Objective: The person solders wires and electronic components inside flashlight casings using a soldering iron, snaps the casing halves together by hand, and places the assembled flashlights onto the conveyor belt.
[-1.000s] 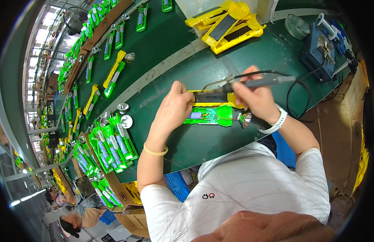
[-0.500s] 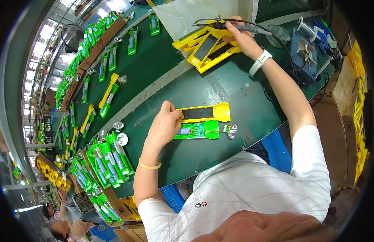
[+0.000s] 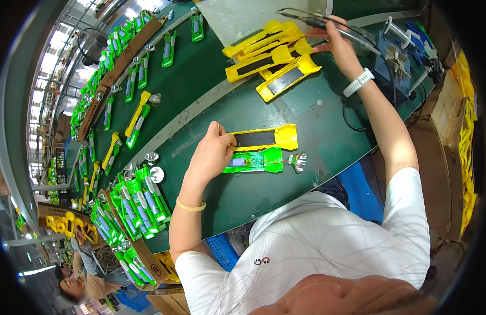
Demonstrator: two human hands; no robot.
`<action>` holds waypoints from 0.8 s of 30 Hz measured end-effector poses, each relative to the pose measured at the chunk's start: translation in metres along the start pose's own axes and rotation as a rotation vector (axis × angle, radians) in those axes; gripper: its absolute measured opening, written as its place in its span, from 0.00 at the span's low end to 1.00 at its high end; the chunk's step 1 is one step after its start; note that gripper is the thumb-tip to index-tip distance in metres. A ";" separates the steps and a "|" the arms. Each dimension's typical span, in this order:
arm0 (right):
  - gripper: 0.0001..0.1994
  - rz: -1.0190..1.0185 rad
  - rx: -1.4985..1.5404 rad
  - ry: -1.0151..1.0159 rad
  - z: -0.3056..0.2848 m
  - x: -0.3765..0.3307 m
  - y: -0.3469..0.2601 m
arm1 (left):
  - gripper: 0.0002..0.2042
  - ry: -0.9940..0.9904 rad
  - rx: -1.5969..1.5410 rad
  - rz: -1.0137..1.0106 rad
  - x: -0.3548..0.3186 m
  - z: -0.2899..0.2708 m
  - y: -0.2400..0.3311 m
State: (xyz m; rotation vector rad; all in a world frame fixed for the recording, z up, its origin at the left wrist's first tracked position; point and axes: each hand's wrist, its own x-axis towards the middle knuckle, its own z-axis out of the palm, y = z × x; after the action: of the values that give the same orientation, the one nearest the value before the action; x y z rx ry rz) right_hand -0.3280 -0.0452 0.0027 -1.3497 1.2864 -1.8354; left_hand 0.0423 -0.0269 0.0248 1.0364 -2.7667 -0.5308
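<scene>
My left hand [image 3: 214, 149] is closed at the left ends of a yellow casing half [image 3: 286, 137] with a dark panel and a green casing half [image 3: 274, 160]; its fingertips are partly hidden. Inside the green half lie a circuit board and a blue cell. Thin wires run from it to a silver reflector lamp head [image 3: 297, 162], which rests on the table. My right hand [image 3: 340, 47] grips a soldering iron [image 3: 353, 39] with a dark cable. It is raised just right of a pile of yellow casing halves [image 3: 269, 39], the nearest of which [image 3: 287, 79] lies askew.
A blue soldering stand [image 3: 392, 68] with a spool of solder wire [image 3: 397, 32] stands at the right. Green lamp halves fill a carton [image 3: 143, 202] at the left, and several others lie along the green belt [image 3: 169, 100]. Another person [image 3: 85, 278] sits at the far lower left.
My right hand has moved right, away from the yellow pile, with the soldering iron. The pile's casings have shifted and spread. My left hand keeps its grip; the whole view has shifted slightly.
</scene>
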 end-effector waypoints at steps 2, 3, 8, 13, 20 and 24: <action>0.20 0.075 -0.010 -0.034 0.009 0.004 0.006 | 0.04 0.004 -0.003 -0.031 -0.004 0.001 0.001; 0.19 0.107 -0.026 -0.074 0.012 0.006 0.008 | 0.04 0.007 -0.001 -0.033 -0.004 0.002 0.001; 0.20 0.231 -0.003 -0.135 0.042 -0.015 0.004 | 0.04 -0.040 -0.048 -0.052 -0.007 -0.001 -0.001; 0.19 0.171 0.197 -0.067 0.054 -0.042 -0.007 | 0.11 0.204 0.090 0.221 0.014 -0.002 -0.011; 0.17 0.222 0.543 -0.112 0.040 -0.135 -0.034 | 0.17 0.088 -0.187 0.308 -0.034 -0.013 -0.009; 0.17 0.417 0.461 -0.142 0.045 -0.166 -0.033 | 0.23 0.036 -0.285 0.137 -0.066 0.019 -0.005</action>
State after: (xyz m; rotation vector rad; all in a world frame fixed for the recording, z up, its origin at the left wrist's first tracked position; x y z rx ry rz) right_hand -0.2207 0.0881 -0.0365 -0.8685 0.9100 -1.5817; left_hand 0.0900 0.0183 0.0047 0.7794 -2.6051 -0.8459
